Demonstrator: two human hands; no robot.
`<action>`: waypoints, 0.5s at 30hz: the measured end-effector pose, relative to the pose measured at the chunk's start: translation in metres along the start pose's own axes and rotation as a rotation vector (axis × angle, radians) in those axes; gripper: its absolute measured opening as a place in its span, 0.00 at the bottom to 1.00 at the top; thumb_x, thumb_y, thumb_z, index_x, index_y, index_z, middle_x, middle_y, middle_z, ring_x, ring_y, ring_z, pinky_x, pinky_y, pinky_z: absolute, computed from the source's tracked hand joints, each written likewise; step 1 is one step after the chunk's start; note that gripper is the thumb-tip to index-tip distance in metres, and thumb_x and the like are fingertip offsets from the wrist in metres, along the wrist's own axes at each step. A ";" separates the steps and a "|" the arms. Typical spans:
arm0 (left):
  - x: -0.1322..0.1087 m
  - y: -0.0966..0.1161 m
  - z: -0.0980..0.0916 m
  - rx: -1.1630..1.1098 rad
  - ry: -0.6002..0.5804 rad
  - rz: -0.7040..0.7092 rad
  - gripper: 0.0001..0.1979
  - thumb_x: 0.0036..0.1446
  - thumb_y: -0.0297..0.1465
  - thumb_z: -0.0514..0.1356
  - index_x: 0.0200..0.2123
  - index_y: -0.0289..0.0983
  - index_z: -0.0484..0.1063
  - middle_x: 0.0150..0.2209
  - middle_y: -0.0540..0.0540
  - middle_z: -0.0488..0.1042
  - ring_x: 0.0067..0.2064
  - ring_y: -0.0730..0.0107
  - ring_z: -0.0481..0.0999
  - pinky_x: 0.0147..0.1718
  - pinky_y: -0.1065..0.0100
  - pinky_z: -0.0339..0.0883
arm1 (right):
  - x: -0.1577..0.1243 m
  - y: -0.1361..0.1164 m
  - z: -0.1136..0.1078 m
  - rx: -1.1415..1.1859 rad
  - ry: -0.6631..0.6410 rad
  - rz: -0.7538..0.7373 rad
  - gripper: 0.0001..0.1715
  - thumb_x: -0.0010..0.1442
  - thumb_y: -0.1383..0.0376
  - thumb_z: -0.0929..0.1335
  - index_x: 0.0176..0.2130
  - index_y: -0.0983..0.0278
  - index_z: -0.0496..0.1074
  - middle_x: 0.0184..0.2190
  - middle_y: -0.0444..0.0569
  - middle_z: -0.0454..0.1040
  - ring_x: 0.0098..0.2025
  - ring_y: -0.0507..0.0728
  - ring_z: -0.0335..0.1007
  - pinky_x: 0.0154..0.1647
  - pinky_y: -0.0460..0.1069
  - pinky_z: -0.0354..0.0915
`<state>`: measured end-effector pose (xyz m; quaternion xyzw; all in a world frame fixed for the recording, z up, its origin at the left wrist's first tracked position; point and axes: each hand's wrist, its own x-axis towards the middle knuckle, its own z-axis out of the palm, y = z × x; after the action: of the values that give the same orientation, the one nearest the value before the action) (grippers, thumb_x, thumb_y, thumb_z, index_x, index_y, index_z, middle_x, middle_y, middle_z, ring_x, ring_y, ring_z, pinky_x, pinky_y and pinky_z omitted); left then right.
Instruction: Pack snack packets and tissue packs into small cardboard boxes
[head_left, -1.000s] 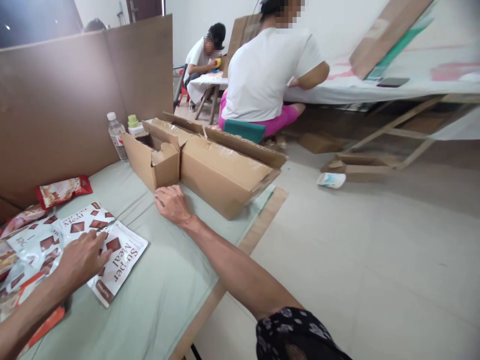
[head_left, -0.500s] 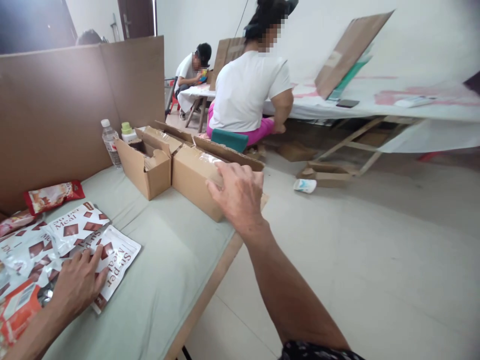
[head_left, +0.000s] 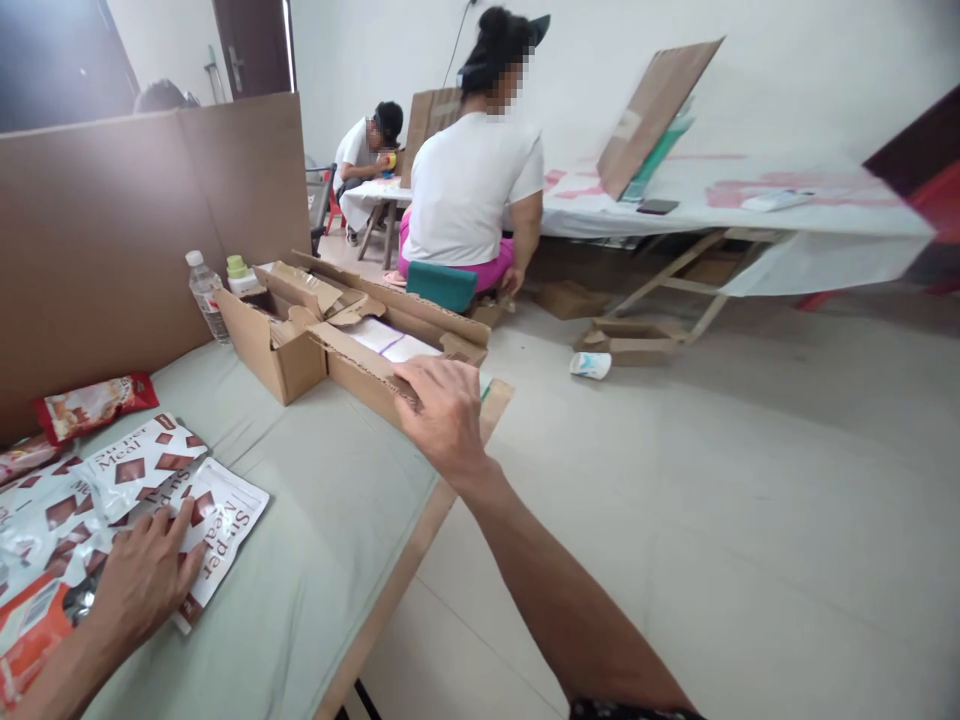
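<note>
My left hand point(head_left: 146, 572) lies with its fingers spread on white "Su-per Meal" pouches point(head_left: 234, 508) with brown squares. More of these pouches overlap beside it. An orange packet point(head_left: 34, 625) is partly under my left wrist. My right hand point(head_left: 448, 415) is at the near end of a long cardboard box point(head_left: 356, 385). Its fingers curl over the box's raised edge, with the thumb on the outer side. The top of this box is open, and white items with a purple line point(head_left: 394, 343) show inside. Their kind is unclear.
Against the long box stands a smaller open cardboard box point(head_left: 281, 365). Behind are a water bottle point(head_left: 206, 300) and a green-capped bottle point(head_left: 238, 272). A cardboard screen point(head_left: 150, 220) borders the table. Two co-workers sit beyond; a paper cup point(head_left: 590, 365) lies on the floor.
The long box's top has opened, exposing the white contents. My right hand has moved slightly down with the edge. My left hand still rests on the pouches; the view has shifted a little.
</note>
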<state>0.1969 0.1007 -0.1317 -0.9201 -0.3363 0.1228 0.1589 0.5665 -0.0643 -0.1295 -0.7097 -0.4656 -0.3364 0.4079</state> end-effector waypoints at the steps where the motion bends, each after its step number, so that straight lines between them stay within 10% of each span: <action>1: 0.000 0.000 0.000 -0.006 0.015 0.003 0.27 0.71 0.35 0.51 0.68 0.31 0.69 0.55 0.30 0.79 0.55 0.40 0.80 0.49 0.47 0.76 | -0.001 0.003 0.000 0.018 0.027 0.006 0.11 0.66 0.69 0.66 0.44 0.60 0.78 0.41 0.49 0.83 0.45 0.60 0.77 0.51 0.55 0.62; 8: -0.007 0.013 -0.011 -0.105 -0.005 -0.015 0.26 0.68 0.35 0.56 0.65 0.30 0.70 0.50 0.28 0.79 0.53 0.37 0.79 0.50 0.45 0.74 | 0.003 0.047 -0.006 0.116 -0.003 0.384 0.13 0.62 0.55 0.69 0.36 0.61 0.77 0.24 0.46 0.73 0.29 0.58 0.67 0.34 0.53 0.62; 15: -0.023 0.028 -0.004 -0.279 -0.094 -0.051 0.27 0.70 0.39 0.57 0.67 0.32 0.66 0.54 0.30 0.77 0.59 0.42 0.75 0.58 0.48 0.70 | 0.000 0.040 -0.069 0.286 -0.370 0.254 0.23 0.70 0.51 0.66 0.52 0.65 0.76 0.46 0.61 0.79 0.49 0.66 0.74 0.46 0.57 0.67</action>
<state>0.1973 0.0648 -0.1355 -0.9177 -0.3803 0.1136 0.0166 0.5973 -0.1350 -0.1101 -0.7471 -0.4823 -0.0780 0.4508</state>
